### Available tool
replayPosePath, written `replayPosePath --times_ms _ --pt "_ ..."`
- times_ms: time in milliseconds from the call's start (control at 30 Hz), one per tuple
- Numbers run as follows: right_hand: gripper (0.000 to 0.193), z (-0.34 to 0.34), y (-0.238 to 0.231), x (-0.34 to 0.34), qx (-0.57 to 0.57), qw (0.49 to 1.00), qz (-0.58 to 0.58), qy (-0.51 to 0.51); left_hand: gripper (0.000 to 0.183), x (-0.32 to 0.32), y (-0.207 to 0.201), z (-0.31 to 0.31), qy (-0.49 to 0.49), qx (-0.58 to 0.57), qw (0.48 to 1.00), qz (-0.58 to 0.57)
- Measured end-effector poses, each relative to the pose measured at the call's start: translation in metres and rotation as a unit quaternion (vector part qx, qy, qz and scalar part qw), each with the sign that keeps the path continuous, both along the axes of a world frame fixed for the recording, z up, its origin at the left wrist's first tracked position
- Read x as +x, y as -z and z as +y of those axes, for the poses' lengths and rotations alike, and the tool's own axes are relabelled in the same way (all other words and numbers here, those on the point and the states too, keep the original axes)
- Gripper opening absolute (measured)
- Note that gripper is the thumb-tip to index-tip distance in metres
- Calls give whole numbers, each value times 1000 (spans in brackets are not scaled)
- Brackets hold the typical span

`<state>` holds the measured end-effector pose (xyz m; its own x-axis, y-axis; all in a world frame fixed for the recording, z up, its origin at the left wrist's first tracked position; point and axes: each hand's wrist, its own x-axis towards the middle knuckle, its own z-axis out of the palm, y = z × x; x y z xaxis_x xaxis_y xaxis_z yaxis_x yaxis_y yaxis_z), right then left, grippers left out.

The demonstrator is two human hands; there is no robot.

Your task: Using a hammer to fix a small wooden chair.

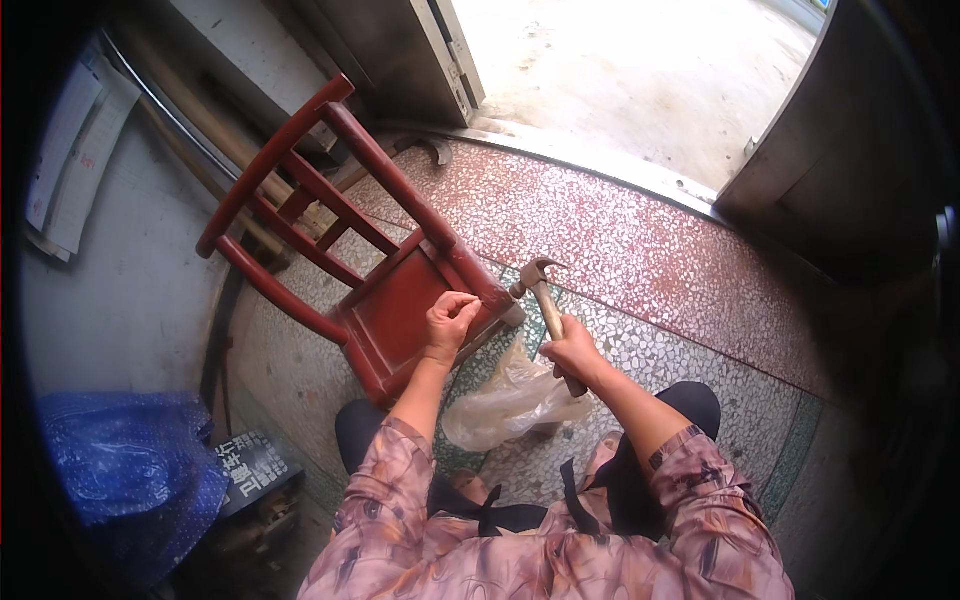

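A red wooden chair (pixel 395 312) stands in front of me, turned at an angle, with its curved back toward the far left. Over the near right part of its seat is my left hand (pixel 450 322), with thumb and fingers pinched together; whatever they may hold is too small to make out. My right hand (pixel 573 354) grips a claw hammer (pixel 546 306) by its wooden handle. The hammer's metal head is up, close beside the seat's right corner. Below the hands, a translucent plastic bag (pixel 510 402) lies on the floor between my feet; its contents are unclear.
Blue patterned sheeting (pixel 130 470) and a dark printed box (pixel 258 470) are at the lower left. A doorway with a pale sill (pixel 600 165) opens at the far side. Near it, a curved metal piece (pixel 438 152) lies on the speckled floor (pixel 640 265).
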<state>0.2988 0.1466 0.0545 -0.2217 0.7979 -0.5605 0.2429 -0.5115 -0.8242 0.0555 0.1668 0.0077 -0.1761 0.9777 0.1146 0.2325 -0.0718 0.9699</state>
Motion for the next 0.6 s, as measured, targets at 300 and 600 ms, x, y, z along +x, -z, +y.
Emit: replayPosePath --times_ms 300,600 --pt "37 -1 1 0 -2 1000 9 4 4 10 3 2 5 61 991 115" --pt "35 -3 -1 1 9 1000 16 9 5 8 0 3 11 74 981 178"
